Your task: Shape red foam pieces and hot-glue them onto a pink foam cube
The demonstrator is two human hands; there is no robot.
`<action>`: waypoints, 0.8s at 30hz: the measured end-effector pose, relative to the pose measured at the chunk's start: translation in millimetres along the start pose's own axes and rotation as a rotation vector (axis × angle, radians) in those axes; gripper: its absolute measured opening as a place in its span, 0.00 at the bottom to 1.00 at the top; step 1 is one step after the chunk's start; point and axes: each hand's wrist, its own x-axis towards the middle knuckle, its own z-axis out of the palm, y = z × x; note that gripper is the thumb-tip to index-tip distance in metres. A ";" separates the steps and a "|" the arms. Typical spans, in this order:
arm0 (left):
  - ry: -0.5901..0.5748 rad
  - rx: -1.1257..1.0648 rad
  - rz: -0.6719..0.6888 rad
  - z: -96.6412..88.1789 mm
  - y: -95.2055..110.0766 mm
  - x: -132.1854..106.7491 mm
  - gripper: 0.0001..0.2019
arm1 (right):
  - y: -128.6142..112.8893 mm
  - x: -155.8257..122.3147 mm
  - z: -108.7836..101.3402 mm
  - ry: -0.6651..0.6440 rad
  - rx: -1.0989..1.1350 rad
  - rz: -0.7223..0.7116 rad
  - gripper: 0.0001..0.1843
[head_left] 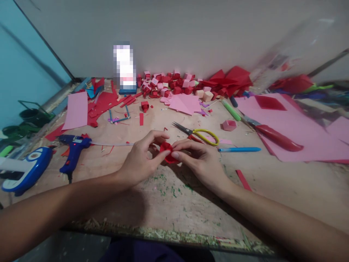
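Between both hands, above the middle of the wooden table (pixel 114 209), is a small red folded-paper piece (pixel 169 157), cup-like in shape. My left hand (pixel 144 154) pinches its left side with thumb and fingers. On its right edge, the thumb and fingertips of my right hand (pixel 200 162) are closed; they cover part of the paper. Just beyond the right hand lie scissors (pixel 205 137) with yellow and red handles, blades pointing left. A blue pen (pixel 240 149) rests to the right, and a small pink paper box (pixel 229 125) stands behind it.
At left lie a blue glue gun (pixel 73 153) and a blue-white tape dispenser (pixel 32 169). A lit phone (pixel 124 67) stands at the back beside many small paper boxes (pixel 174 82). A red-handled knife (pixel 280 137) lies on pink sheets (pixel 297 154) at right. The splintered table edge (pixel 174 233) is nearest me.
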 end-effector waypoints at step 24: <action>0.054 0.194 0.144 -2.3 -0.7 -0.2 0.07 | -2.2 2.4 -0.1 -0.076 0.039 0.123 0.10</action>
